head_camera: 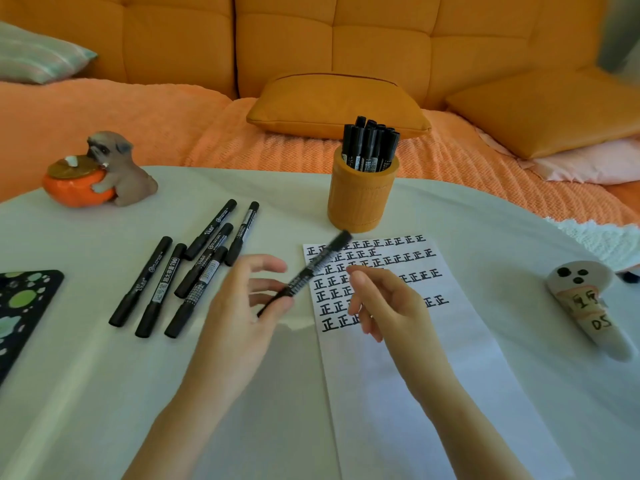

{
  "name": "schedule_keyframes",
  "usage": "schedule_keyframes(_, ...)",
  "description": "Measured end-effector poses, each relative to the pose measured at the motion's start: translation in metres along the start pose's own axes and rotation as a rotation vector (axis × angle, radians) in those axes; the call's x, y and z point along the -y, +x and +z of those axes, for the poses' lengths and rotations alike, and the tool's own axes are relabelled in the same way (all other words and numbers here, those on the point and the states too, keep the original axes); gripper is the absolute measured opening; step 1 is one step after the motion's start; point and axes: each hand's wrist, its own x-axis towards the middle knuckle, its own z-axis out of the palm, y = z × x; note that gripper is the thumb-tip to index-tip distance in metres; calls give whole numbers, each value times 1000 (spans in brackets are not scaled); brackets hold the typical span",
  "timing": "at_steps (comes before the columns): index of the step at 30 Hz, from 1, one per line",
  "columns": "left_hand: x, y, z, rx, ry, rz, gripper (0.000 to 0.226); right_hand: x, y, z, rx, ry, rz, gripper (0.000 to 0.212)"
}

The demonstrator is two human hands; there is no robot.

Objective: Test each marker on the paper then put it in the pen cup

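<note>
1. The left hand [242, 306] pinches the lower end of a black capped marker [306, 273] between thumb and fingertips. The other fingers are spread, and the marker angles up and right over the paper's edge, blurred.
2. The right hand [384, 303] hovers just beside the marker's middle, fingers loosely bent and gripping nothing. It is probably placed to take the marker or pull its cap.
3. Under both hands, the white sheet of paper [398, 375] lies on the white table [104, 393]. Its far half is filled with rows of black test characters and its near half is bare for more.
4. Six loose black markers [195, 292] lie to the left, near the left hand; I judge them untested.
5. Beyond the sheet, the orange cylindrical pen cup [362, 195] stands upright, touching the paper's far edge. It holds a bunch of finished black markers [370, 143].
6. An orange sofa [311, 46] backs the scene.
</note>
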Motion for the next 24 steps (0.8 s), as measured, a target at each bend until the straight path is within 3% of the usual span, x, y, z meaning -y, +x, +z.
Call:
schedule_keyframes(2, -4, -3, 4, 125, -19, 5, 38, 2, 0, 2, 46, 37, 28, 38)
schedule_keyframes(6, -6, -6, 10, 245, -10, 23, 35, 2, 0, 5, 24, 99, 39, 20)
schedule_keyframes(13, -5, -9, 15, 342, 36, -20, 9, 3, -5, 4, 13, 119, -34, 15)
schedule_keyframes(20, -10, -12, 21, 350, 87, 36, 18, 1, -7, 6, 84, 97, -82, 27)
schedule_keyframes(24, -12, -13, 21, 341, 124, 45, 23, 2, -8, 7, 132, 121, -86, 22)
